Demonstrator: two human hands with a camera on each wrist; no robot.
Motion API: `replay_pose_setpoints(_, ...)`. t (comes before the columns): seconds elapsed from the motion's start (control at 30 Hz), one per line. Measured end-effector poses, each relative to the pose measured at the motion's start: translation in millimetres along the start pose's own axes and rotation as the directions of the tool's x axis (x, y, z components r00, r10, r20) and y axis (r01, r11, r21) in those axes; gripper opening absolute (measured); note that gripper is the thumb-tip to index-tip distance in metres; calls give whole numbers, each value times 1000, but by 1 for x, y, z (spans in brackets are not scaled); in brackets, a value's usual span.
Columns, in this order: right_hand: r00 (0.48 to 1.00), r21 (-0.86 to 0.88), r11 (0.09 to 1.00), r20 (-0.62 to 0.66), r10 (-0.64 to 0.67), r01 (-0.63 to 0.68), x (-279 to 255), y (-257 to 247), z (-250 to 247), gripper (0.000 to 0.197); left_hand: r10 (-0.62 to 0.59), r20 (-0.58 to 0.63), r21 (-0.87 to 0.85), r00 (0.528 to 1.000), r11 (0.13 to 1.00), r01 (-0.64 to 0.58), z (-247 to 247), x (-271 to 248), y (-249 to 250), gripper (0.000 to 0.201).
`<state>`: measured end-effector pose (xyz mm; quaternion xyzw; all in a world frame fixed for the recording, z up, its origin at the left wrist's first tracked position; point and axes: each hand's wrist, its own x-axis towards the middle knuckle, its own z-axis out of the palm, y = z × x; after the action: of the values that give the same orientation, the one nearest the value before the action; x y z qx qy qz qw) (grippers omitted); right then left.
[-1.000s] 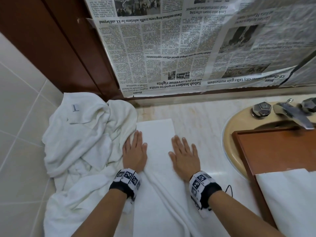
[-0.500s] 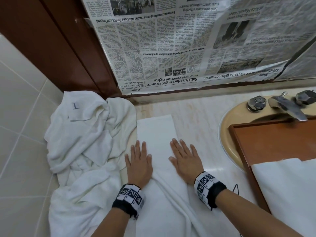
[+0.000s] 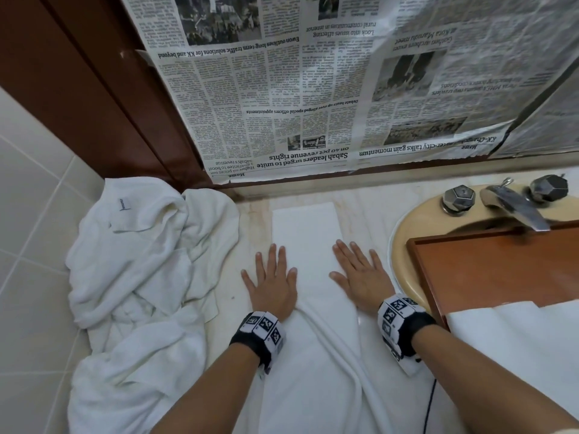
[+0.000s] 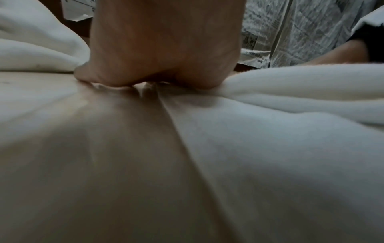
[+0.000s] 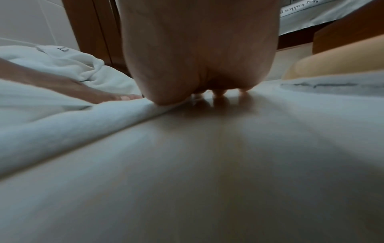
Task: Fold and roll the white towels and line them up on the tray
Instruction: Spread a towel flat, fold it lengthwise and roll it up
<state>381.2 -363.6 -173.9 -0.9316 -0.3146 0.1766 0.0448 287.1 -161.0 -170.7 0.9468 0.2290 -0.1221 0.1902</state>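
At the left end of the countertop [image 3: 369, 211], against the tiled wall, a pile of crumpled white towels [image 3: 141, 277] lies in a heap; a small label shows on its upper fold.

Just right of the pile, a folded white towel [image 3: 305, 233] lies as a long strip running from the countertop's back edge toward the front edge. Its far end is flat and square; toward the near edge the strip carries a raised diagonal fold.

The left hand [image 3: 272, 285] lies palm down across the strip's left edge, fingers straight and spread, part on the towel and part on bare countertop. It pinches nothing. In the left wrist view the heel of the palm presses the cloth into creases.

The right hand [image 3: 360, 277] lies palm down across the strip's right edge, fingers straight and spread, thumb on the towel and outer fingers on the countertop. It grips nothing.

Each wrist carries a band with black-and-white markers.

At the right end, a wooden tray [image 3: 488, 270] rests across the beige sink [image 3: 404, 233]. Another white towel [image 3: 513, 346] lies flat on the tray's near part. Behind the tray stand a metal faucet [image 3: 513, 208] and two faceted knobs.

Newspaper [image 3: 313, 89] covers the wall behind the countertop, hung upside down.
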Motion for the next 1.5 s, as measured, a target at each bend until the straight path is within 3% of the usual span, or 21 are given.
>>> replay_pose_setpoints(0.17,997,85,994,43,59,-63,16,5,-16,63,-14,14,-10,1000,1000,14,-11,15,-3,56)
replay_pose_setpoints(0.23,995,182,980,-36,91,-83,11,-4,-18,60,6,-20,-79,1000,997,-7,-16,14,-7,54)
replay_pose_setpoints(0.37,963,434,900,-224,147,-36,-31,-35,-18,40,191,-173,-275,966,933,-234,-21,-2,-32,36)
replay_pose_setpoints(0.53,977,564,803,33,212,-193,-82,-69,-2,28,336,-144,-147,931,923,-356,-16,-20,-41,24)
replay_pose_setpoints(0.67,963,581,778,43,265,-240,-98,-84,-1,22,405,-108,-55,908,910,-412,-20,-19,-37,29)
replay_pose_setpoints(0.83,962,377,895,-28,270,-240,-112,-109,2,27,376,-95,-158,922,909,-387,-22,-19,-40,23)
replay_pose_setpoints(0.93,939,414,859,-29,342,-300,-114,-117,0,15,381,-82,-172,921,905,-390,-23,-19,-43,18)
replay_pose_setpoints(1.07,915,486,810,-51,401,-328,-121,-125,-10,18,400,-39,-215,916,892,-398,-29,-17,-45,12)
replay_pose_setpoints(1.33,948,656,729,-62,311,-196,-118,-183,-12,29,407,-67,-295,911,864,-407,-32,-20,-64,13)
replay_pose_setpoints(1.5,966,676,706,34,257,-212,-108,-210,20,27,329,-107,-329,938,879,-345,-33,-21,-73,26)
